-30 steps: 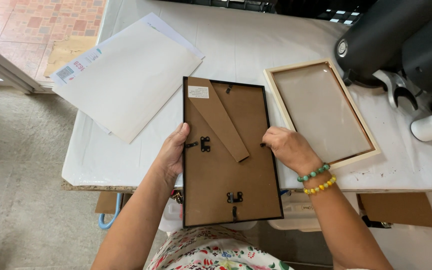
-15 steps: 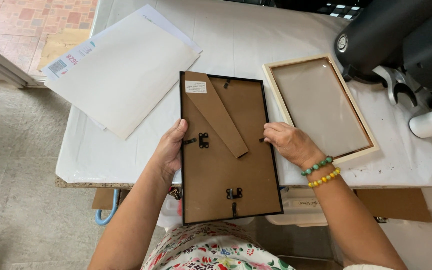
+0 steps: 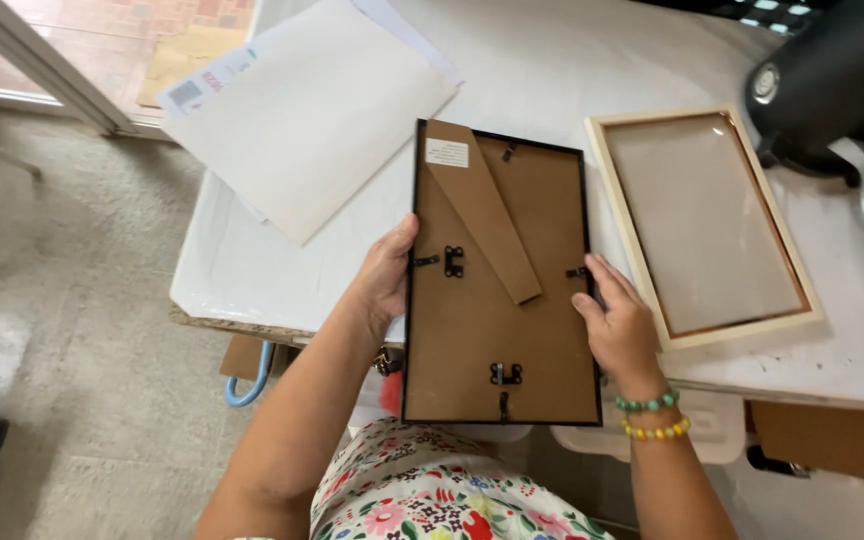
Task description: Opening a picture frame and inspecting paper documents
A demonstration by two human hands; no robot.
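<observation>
You hold a black picture frame [image 3: 497,300] back-side up over the table edge [image 3: 252,290], long axis running away from you. Your left hand [image 3: 384,275] clasps its left edge, thumb on the backing; your right hand [image 3: 616,325] rests fingertips against the right-edge clip.

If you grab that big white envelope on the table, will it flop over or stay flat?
The white envelope would probably bend some: it looks thin and wide. It may stay partly flat, since papers seem to lie under it. One corner overhangs the table edge, so a push could slide it off.
</observation>
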